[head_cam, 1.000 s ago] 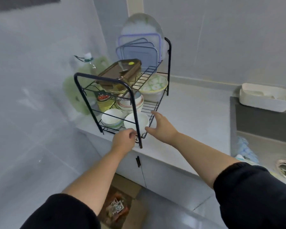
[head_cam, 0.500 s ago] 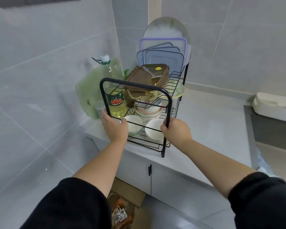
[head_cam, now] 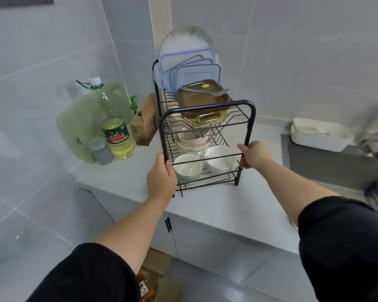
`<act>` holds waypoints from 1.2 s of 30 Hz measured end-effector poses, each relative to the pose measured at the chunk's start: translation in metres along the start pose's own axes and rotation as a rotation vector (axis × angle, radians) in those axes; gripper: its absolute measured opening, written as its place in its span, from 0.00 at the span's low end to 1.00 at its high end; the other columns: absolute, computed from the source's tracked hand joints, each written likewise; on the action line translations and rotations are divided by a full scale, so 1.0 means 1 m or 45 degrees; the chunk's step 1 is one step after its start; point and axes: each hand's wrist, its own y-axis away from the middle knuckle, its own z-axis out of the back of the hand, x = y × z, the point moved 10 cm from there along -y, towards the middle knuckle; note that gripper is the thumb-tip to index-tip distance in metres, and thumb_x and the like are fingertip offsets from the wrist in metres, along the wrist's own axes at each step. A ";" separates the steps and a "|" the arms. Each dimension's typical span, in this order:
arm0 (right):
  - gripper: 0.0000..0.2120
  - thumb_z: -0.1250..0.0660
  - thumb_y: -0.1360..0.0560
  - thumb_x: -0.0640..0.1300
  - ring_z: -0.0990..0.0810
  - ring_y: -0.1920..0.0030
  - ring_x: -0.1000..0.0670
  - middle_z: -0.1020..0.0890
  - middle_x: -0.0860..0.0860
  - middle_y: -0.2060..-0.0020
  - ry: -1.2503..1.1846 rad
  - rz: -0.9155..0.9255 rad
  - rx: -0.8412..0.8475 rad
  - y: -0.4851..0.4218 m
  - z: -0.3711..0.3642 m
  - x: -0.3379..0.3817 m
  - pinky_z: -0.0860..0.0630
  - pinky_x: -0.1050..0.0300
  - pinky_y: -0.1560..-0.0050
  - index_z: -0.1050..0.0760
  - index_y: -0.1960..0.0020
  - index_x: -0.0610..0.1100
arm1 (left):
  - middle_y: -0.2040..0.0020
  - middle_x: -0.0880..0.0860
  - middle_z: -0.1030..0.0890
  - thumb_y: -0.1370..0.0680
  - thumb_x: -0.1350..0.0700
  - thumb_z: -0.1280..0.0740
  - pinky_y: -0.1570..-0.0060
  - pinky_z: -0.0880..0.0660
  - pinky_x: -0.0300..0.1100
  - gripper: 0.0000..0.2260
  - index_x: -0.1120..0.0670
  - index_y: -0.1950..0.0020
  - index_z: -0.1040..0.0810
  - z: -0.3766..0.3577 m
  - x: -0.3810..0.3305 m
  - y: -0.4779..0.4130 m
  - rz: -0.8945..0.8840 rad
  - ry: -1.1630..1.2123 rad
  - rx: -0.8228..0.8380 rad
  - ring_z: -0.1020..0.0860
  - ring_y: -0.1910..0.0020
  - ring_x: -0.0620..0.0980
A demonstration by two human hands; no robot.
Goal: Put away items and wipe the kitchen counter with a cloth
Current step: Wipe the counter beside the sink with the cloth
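Note:
A black two-tier wire dish rack (head_cam: 207, 105) stands on the pale grey counter (head_cam: 223, 203). My left hand (head_cam: 162, 178) grips its front left post and my right hand (head_cam: 252, 154) grips its front right post. White bowls (head_cam: 222, 159) sit on the lower tier. On the upper tier rests an amber glass container (head_cam: 202, 105), with plastic lids (head_cam: 194, 73) and a large plate (head_cam: 183, 40) standing behind it. No cloth shows on the counter.
Left of the rack stand an oil bottle (head_cam: 116, 131), a green jug (head_cam: 81, 129), a small grey jar (head_cam: 100, 151) and a brown paper bag (head_cam: 145, 125). A white tray (head_cam: 319, 134) sits by the sink at the right. A cardboard box (head_cam: 155, 277) lies on the floor.
Both hands went from the rack's lower front edge to gripping its two front posts. The rack now stands further right, away from the bottles and the wall.

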 end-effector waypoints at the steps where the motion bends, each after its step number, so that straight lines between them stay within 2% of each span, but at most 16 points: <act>1: 0.17 0.39 0.20 0.51 0.21 0.75 0.50 0.20 0.47 0.75 -0.098 -0.067 0.023 -0.007 0.008 -0.011 0.21 0.55 0.60 0.27 0.57 0.37 | 0.62 0.54 0.23 0.18 0.57 0.45 0.66 0.34 0.45 0.05 0.56 0.51 0.32 -0.009 -0.011 0.003 -0.029 -0.007 0.034 0.25 0.63 0.57; 3: 0.14 0.41 0.20 0.46 0.20 0.68 0.47 0.21 0.45 0.69 -0.295 -0.170 0.077 -0.017 0.023 -0.030 0.20 0.52 0.54 0.26 0.51 0.35 | 0.63 0.56 0.23 0.18 0.57 0.44 0.68 0.33 0.46 0.06 0.55 0.54 0.34 -0.029 -0.034 0.009 -0.071 0.004 0.104 0.25 0.64 0.58; 5: 0.13 0.43 0.20 0.44 0.19 0.56 0.45 0.21 0.44 0.59 -0.350 -0.220 0.125 -0.023 0.038 -0.044 0.23 0.50 0.51 0.27 0.43 0.35 | 0.64 0.58 0.22 0.19 0.58 0.43 0.68 0.31 0.49 0.06 0.56 0.55 0.33 -0.051 -0.057 0.018 -0.095 0.014 0.157 0.25 0.64 0.60; 7: 0.16 0.43 0.21 0.44 0.23 0.43 0.44 0.23 0.44 0.47 -0.366 -0.233 0.167 -0.027 0.055 -0.056 0.26 0.49 0.48 0.32 0.35 0.40 | 0.64 0.57 0.23 0.19 0.58 0.42 0.68 0.32 0.49 0.06 0.58 0.54 0.31 -0.074 -0.081 0.028 -0.096 0.009 0.198 0.25 0.64 0.61; 10: 0.24 0.43 0.20 0.46 0.28 0.36 0.43 0.28 0.46 0.36 -0.381 -0.215 0.207 -0.033 0.078 -0.075 0.29 0.48 0.43 0.41 0.26 0.45 | 0.64 0.52 0.25 0.19 0.57 0.41 0.67 0.31 0.47 0.06 0.58 0.53 0.30 -0.110 -0.113 0.039 -0.052 0.041 0.265 0.25 0.62 0.58; 12: 0.26 0.42 0.20 0.47 0.28 0.37 0.44 0.29 0.45 0.35 -0.371 -0.222 0.242 -0.035 0.090 -0.093 0.28 0.51 0.47 0.44 0.24 0.45 | 0.60 0.52 0.22 0.19 0.57 0.42 0.62 0.26 0.50 0.06 0.58 0.51 0.28 -0.136 -0.131 0.041 -0.012 0.092 0.299 0.23 0.58 0.58; 14: 0.23 0.42 0.21 0.45 0.25 0.47 0.45 0.26 0.44 0.44 -0.362 -0.237 0.241 -0.037 0.099 -0.110 0.30 0.54 0.54 0.39 0.27 0.43 | 0.57 0.53 0.20 0.19 0.56 0.41 0.58 0.25 0.50 0.06 0.56 0.48 0.26 -0.158 -0.144 0.040 0.029 0.132 0.326 0.22 0.56 0.57; 16: 0.20 0.43 0.22 0.41 0.25 0.58 0.48 0.25 0.45 0.54 -0.349 -0.241 0.234 -0.044 0.107 -0.127 0.30 0.53 0.56 0.33 0.31 0.42 | 0.55 0.53 0.20 0.19 0.57 0.41 0.59 0.28 0.46 0.06 0.55 0.48 0.26 -0.180 -0.159 0.038 0.047 0.137 0.343 0.23 0.55 0.55; 17: 0.19 0.44 0.24 0.40 0.26 0.60 0.47 0.26 0.44 0.56 -0.343 -0.241 0.236 -0.048 0.110 -0.135 0.31 0.53 0.57 0.31 0.33 0.41 | 0.55 0.53 0.20 0.19 0.57 0.41 0.59 0.30 0.44 0.06 0.55 0.48 0.25 -0.189 -0.165 0.037 0.064 0.147 0.342 0.23 0.55 0.54; 20: 0.15 0.45 0.23 0.37 0.28 0.55 0.47 0.26 0.44 0.55 -0.298 -0.213 0.242 -0.048 0.123 -0.145 0.30 0.56 0.59 0.29 0.38 0.38 | 0.56 0.54 0.21 0.20 0.56 0.41 0.61 0.33 0.43 0.06 0.55 0.52 0.25 -0.212 -0.179 0.033 0.160 0.232 0.312 0.25 0.56 0.55; 24: 0.16 0.45 0.21 0.38 0.29 0.54 0.48 0.25 0.43 0.55 -0.220 -0.162 0.219 -0.053 0.132 -0.151 0.35 0.60 0.66 0.29 0.36 0.33 | 0.59 0.51 0.23 0.19 0.56 0.40 0.63 0.38 0.41 0.08 0.58 0.54 0.25 -0.236 -0.193 0.021 0.276 0.256 0.317 0.29 0.60 0.52; 26: 0.17 0.44 0.21 0.38 0.29 0.53 0.47 0.24 0.43 0.49 -0.162 -0.138 0.222 -0.058 0.127 -0.153 0.33 0.60 0.64 0.30 0.34 0.35 | 0.61 0.50 0.24 0.19 0.56 0.40 0.62 0.37 0.41 0.08 0.57 0.56 0.25 -0.246 -0.197 0.014 0.309 0.295 0.329 0.28 0.61 0.53; 29: 0.19 0.44 0.21 0.38 0.28 0.46 0.46 0.26 0.40 0.36 -0.077 -0.150 0.265 -0.066 0.112 -0.157 0.33 0.59 0.51 0.33 0.31 0.35 | 0.62 0.51 0.24 0.20 0.56 0.39 0.65 0.35 0.40 0.08 0.56 0.57 0.26 -0.264 -0.203 -0.002 0.305 0.321 0.370 0.27 0.63 0.52; 31: 0.19 0.46 0.20 0.37 0.28 0.41 0.44 0.28 0.38 0.35 -0.028 -0.145 0.284 -0.069 0.105 -0.155 0.33 0.58 0.46 0.35 0.30 0.34 | 0.60 0.52 0.23 0.20 0.57 0.39 0.69 0.34 0.36 0.07 0.58 0.55 0.25 -0.274 -0.206 -0.011 0.269 0.316 0.412 0.27 0.65 0.51; 33: 0.19 0.47 0.20 0.38 0.29 0.37 0.41 0.30 0.38 0.34 -0.009 -0.148 0.277 -0.074 0.103 -0.156 0.33 0.55 0.40 0.36 0.30 0.34 | 0.57 0.54 0.21 0.20 0.56 0.39 0.67 0.33 0.38 0.08 0.59 0.52 0.23 -0.284 -0.207 -0.020 0.219 0.287 0.443 0.25 0.61 0.52; 36: 0.18 0.45 0.20 0.38 0.27 0.37 0.41 0.27 0.40 0.36 0.016 -0.129 0.258 -0.086 0.105 -0.156 0.32 0.55 0.40 0.34 0.31 0.35 | 0.53 0.56 0.20 0.20 0.56 0.38 0.63 0.35 0.39 0.08 0.58 0.49 0.22 -0.298 -0.210 -0.033 0.182 0.285 0.473 0.24 0.58 0.52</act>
